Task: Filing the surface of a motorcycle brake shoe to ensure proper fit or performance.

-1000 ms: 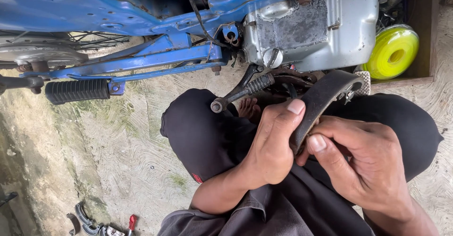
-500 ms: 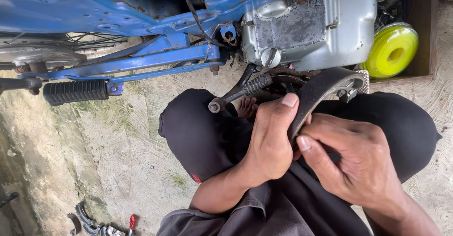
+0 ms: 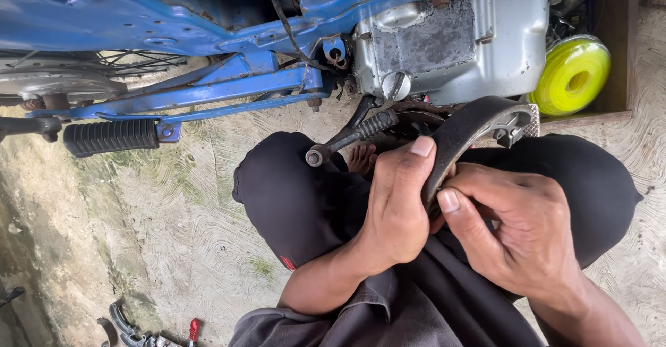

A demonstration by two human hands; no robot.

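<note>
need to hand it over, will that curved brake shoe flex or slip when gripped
Probably stiff: the brake shoe keeps its arc while both the left hand and right hand pinch it. Its dark lining looks matte, so likely grippy. The metal web suggests some heft.

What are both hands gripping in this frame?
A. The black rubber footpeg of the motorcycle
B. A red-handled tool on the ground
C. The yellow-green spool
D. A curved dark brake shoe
D: the left hand and the right hand both close on the curved dark brake shoe above the lap, while the footpeg, the yellow-green spool and the red-handled tool lie untouched.
</note>
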